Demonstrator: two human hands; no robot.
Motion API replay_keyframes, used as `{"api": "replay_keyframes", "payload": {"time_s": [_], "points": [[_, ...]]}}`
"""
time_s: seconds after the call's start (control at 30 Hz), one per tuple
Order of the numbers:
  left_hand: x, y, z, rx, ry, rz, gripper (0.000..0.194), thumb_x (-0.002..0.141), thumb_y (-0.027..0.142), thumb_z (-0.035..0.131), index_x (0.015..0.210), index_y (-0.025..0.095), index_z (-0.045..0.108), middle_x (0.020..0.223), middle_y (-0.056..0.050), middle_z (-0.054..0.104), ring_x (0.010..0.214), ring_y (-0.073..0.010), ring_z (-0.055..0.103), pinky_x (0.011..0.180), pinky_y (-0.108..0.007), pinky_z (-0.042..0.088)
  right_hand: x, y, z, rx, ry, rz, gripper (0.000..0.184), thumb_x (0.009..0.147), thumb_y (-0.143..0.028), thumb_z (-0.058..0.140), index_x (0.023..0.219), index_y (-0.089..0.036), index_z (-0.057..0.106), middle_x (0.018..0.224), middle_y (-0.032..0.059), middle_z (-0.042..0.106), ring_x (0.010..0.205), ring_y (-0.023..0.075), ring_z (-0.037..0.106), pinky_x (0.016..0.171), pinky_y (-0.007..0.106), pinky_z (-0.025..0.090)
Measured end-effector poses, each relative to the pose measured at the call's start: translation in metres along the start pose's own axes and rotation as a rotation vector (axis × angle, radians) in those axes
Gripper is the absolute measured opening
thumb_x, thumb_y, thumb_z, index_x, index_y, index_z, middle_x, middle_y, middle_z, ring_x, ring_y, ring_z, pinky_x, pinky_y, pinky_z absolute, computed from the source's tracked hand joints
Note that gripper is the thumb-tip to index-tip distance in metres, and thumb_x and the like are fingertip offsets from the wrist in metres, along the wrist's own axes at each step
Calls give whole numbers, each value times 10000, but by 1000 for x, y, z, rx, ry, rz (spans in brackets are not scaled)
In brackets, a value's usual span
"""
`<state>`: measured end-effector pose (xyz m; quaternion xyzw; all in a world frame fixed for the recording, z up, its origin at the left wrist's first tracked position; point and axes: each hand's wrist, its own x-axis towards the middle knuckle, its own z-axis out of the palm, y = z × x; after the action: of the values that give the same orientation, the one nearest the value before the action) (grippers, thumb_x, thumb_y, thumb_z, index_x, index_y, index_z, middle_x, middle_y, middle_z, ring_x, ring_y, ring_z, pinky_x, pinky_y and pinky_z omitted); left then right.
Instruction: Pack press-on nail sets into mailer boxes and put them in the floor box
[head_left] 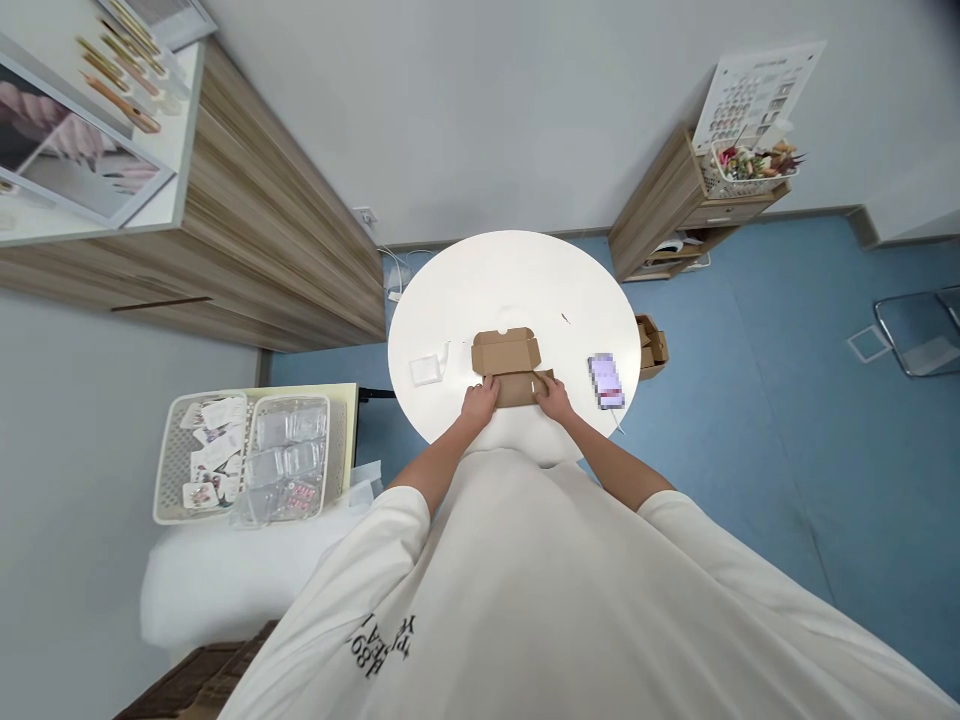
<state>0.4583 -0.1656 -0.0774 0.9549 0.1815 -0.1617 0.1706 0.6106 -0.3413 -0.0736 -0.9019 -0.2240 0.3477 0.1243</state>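
Note:
A brown cardboard box [508,364] lies partly unfolded near the front of a round white table [517,280], its lid flap pointing away from me. My left hand [479,401] grips the box's near left corner with curled fingers. My right hand [554,399] pinches the near right side flap. Both forearms reach in from below over my white shirt.
A small clear plastic case [425,370] lies left of the box, a phone [605,380] to its right. A white basket [247,455] of packets sits at my left. Cardboard boxes [651,345] stand on the blue floor behind the table, wooden cabinets [285,250] beyond.

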Motion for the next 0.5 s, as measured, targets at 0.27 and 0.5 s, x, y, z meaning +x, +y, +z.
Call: {"api": "replay_keyframes", "payload": {"time_s": [0.27, 0.5], "points": [[0, 0, -1, -15, -6, -7, 607, 854, 170, 700, 1384, 244, 413, 1505, -192, 393, 1130, -342, 633, 953, -466, 437, -1, -7, 0, 96, 36, -38, 572, 961, -363, 483, 1497, -163, 474, 1514, 142, 439, 1357, 222, 495, 1131, 322, 399], [0, -1, 1, -20, 0, -1, 639, 854, 179, 703, 1406, 258, 389, 1506, -186, 388, 1125, -329, 635, 950, -456, 437, -10, -17, -7, 79, 57, -162, 531, 970, -271, 419, 1490, -179, 473, 1510, 109, 463, 1360, 202, 481, 1122, 302, 404]]}}
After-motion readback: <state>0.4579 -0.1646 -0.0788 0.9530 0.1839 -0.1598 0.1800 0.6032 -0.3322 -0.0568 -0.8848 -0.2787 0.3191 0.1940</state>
